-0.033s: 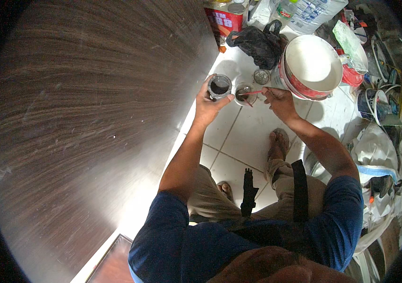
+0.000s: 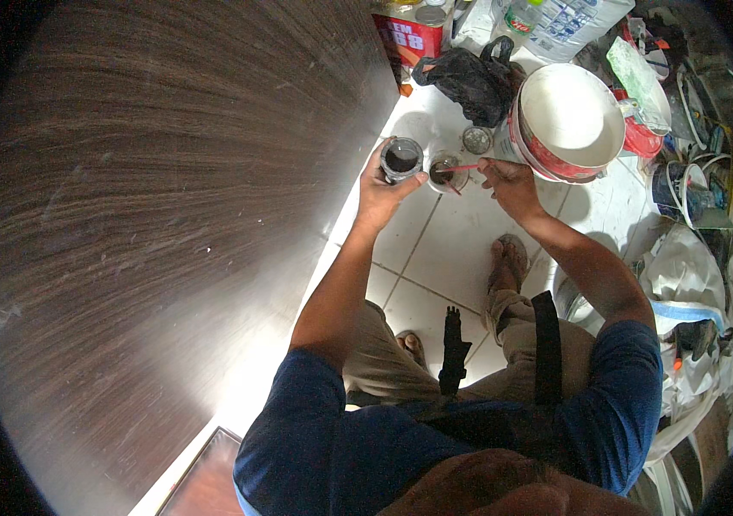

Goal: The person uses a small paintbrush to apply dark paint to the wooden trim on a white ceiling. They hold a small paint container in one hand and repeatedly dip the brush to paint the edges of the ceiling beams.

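My left hand (image 2: pixel 379 196) is wrapped round a small grey cup (image 2: pixel 391 175) with dark stuff inside, held upright beside the dark wood-grain panel. Just right of it, a small clear container (image 2: pixel 459 161) with dark contents stands low down near the floor. My right hand (image 2: pixel 511 183) pinches a thin red stick (image 2: pixel 464 168), possibly a brush handle. The stick's far end reaches over the container's opening; whether it touches the contents I cannot tell. A second short reddish stick shows at the container's near rim.
The wood-grain panel (image 2: pixel 168 172) fills the left side. A white bucket (image 2: pixel 573 159) stands at right on the tiled floor (image 2: pixel 418 249). Behind are a round lid or jar (image 2: pixel 476 139), a black plastic bag (image 2: pixel 469 82) and a red can (image 2: pixel 414 43). Clutter and white sacks (image 2: pixel 684 267) line the right.
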